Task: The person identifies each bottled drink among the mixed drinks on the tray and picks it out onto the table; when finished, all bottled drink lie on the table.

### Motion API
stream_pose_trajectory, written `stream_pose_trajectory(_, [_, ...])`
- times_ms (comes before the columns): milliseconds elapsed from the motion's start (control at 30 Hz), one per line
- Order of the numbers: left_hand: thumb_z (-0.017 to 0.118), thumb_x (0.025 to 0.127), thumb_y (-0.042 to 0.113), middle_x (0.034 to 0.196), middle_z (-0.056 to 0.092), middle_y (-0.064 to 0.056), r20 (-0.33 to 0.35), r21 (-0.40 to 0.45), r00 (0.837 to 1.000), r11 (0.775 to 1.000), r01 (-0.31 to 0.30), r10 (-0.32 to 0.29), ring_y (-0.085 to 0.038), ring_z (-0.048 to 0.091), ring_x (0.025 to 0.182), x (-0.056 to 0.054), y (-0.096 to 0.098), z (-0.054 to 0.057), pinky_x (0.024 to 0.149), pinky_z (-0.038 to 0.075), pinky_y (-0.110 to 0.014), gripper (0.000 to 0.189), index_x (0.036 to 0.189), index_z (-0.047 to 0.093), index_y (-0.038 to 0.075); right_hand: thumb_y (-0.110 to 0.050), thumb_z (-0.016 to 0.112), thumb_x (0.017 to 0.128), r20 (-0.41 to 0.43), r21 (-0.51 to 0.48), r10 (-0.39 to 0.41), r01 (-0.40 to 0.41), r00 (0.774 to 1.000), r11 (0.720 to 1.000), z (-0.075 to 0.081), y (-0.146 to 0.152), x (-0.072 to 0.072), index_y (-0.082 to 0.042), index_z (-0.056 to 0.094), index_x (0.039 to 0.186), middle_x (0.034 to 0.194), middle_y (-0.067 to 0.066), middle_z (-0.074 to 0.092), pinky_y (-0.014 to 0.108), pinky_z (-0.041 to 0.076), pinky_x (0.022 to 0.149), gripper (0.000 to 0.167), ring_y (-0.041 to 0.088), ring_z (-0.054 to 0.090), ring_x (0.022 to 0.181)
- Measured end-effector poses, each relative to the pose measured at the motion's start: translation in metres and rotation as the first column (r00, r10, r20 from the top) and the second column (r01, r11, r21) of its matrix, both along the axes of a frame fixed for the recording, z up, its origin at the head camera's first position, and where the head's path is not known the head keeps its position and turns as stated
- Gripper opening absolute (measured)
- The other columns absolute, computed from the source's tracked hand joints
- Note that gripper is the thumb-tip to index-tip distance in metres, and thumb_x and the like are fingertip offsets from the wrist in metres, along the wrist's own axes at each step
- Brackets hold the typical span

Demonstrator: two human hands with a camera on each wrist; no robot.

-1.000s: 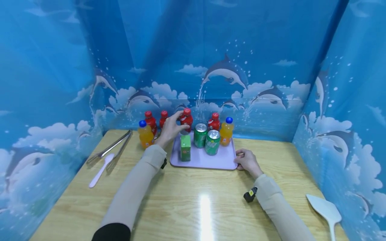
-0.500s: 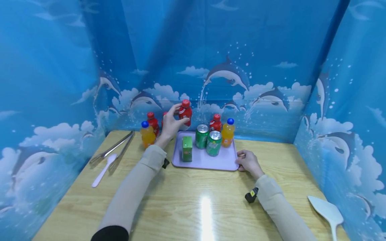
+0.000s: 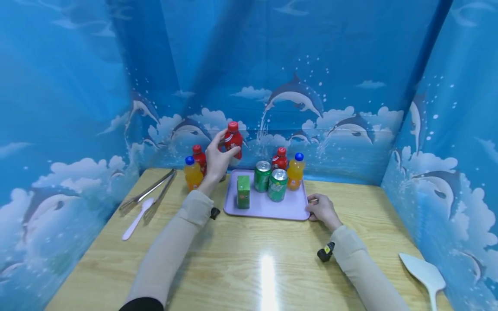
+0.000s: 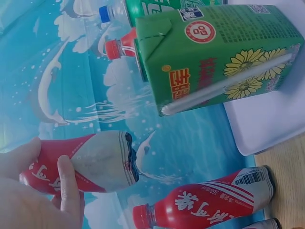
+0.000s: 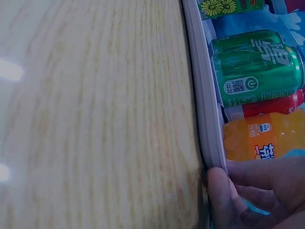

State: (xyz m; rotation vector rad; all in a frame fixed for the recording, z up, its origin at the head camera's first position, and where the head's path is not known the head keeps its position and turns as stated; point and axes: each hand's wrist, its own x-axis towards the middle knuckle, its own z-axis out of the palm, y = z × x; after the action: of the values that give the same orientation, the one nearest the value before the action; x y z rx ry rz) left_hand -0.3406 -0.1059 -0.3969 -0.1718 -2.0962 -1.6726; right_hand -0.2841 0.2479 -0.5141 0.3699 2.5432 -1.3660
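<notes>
Held up above the back of the table, a red-labelled cola bottle [image 3: 233,139] is gripped by my left hand [image 3: 218,160], thumb in front and fingers behind. In the left wrist view the lower part of this bottle [image 4: 102,162] sticks out of the grip, label partly covered. My right hand [image 3: 322,210] pinches the right front corner of a pale purple tray [image 3: 258,210]; thumb and finger meet at its rim in the right wrist view. On the tray stand a green drink carton [image 3: 243,196], two green soda cans [image 3: 277,185], an orange soda bottle [image 3: 295,173] and another cola bottle [image 3: 280,160].
Left of the tray stand an orange soda bottle [image 3: 193,175] and a cola bottle [image 3: 199,156]; another cola bottle there is hidden behind my left hand. Metal tongs [image 3: 149,188] and a pink spoon [image 3: 137,220] lie at the left. A white spatula [image 3: 424,272] lies front right.
My left hand has raised the cola bottle from behind the carton and carried it slightly to the left. My right hand stays at the tray's corner.
</notes>
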Motion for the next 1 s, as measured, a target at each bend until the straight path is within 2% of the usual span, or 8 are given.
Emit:
stream_pose_trajectory(133, [0.081, 0.095, 0.022, 0.149, 0.062, -0.005, -0.013, 0.013, 1.0, 1.0, -0.006, 0.006, -0.026, 0.057, 0.136, 0.006, -0.003, 0.001, 0.113, 0.055, -0.051, 0.063, 0.152, 0.055, 0.028, 0.001, 0.068, 0.096, -0.002, -0.008, 0.003, -0.003, 1.0, 1.0, -0.001, 0.001, 0.0, 0.004, 0.055, 0.142, 0.102, 0.016, 0.067, 0.026, 0.062, 0.06, 0.048, 0.013, 0.065, 0.066])
stream_pose_trajectory(267, [0.081, 0.095, 0.021, 0.15, 0.061, -0.006, 0.002, 0.017, 1.0, 0.999, -0.031, 0.031, -0.026, 0.058, 0.135, 0.014, -0.007, 0.0, 0.113, 0.055, -0.049, 0.064, 0.152, 0.054, 0.03, 0.001, 0.067, 0.096, 0.001, -0.009, 0.003, -0.003, 1.0, 1.0, -0.002, 0.002, 0.0, 0.004, 0.055, 0.142, 0.102, 0.015, 0.066, 0.026, 0.062, 0.06, 0.047, 0.013, 0.065, 0.067])
stream_pose_trajectory(567, [0.08, 0.094, 0.014, 0.151, 0.058, -0.008, 0.0, -0.019, 0.998, 0.998, -0.061, 0.061, -0.028, 0.056, 0.133, 0.026, -0.018, -0.011, 0.116, 0.051, -0.053, 0.065, 0.152, 0.052, 0.025, 0.002, 0.068, 0.096, 0.002, -0.017, 0.005, -0.005, 1.0, 1.0, -0.001, 0.0, 0.001, 0.005, 0.054, 0.142, 0.103, 0.016, 0.068, 0.026, 0.062, 0.061, 0.048, 0.013, 0.065, 0.069])
stream_pose_trajectory(700, [0.081, 0.094, 0.014, 0.148, 0.058, -0.011, 0.005, -0.072, 0.998, 0.995, -0.067, 0.068, -0.028, 0.056, 0.132, 0.028, -0.024, -0.017, 0.116, 0.051, -0.051, 0.067, 0.153, 0.051, 0.021, 0.003, 0.067, 0.096, -0.003, -0.028, 0.005, -0.005, 1.0, 1.0, 0.0, 0.0, 0.002, 0.006, 0.053, 0.142, 0.102, 0.017, 0.068, 0.027, 0.063, 0.061, 0.048, 0.013, 0.066, 0.069])
stream_pose_trajectory(867, [0.081, 0.094, 0.015, 0.147, 0.058, -0.015, 0.025, -0.177, 0.995, 0.98, -0.088, 0.094, -0.031, 0.057, 0.133, 0.028, -0.031, -0.026, 0.116, 0.051, -0.052, 0.067, 0.153, 0.051, 0.018, 0.004, 0.067, 0.095, -0.004, -0.048, -0.004, 0.004, 1.0, 0.999, 0.002, 0.0, 0.003, 0.006, 0.054, 0.142, 0.103, 0.016, 0.066, 0.027, 0.064, 0.062, 0.048, 0.013, 0.066, 0.071])
stream_pose_trajectory(1000, [0.081, 0.093, 0.013, 0.147, 0.058, -0.016, 0.053, -0.211, 0.994, 0.974, -0.083, 0.096, -0.033, 0.057, 0.133, 0.027, -0.037, -0.034, 0.116, 0.051, -0.052, 0.068, 0.153, 0.05, 0.017, 0.003, 0.067, 0.096, 0.007, -0.043, -0.003, 0.003, 1.0, 0.999, 0.003, 0.0, 0.002, 0.005, 0.053, 0.143, 0.103, 0.016, 0.065, 0.027, 0.064, 0.063, 0.049, 0.013, 0.066, 0.072])
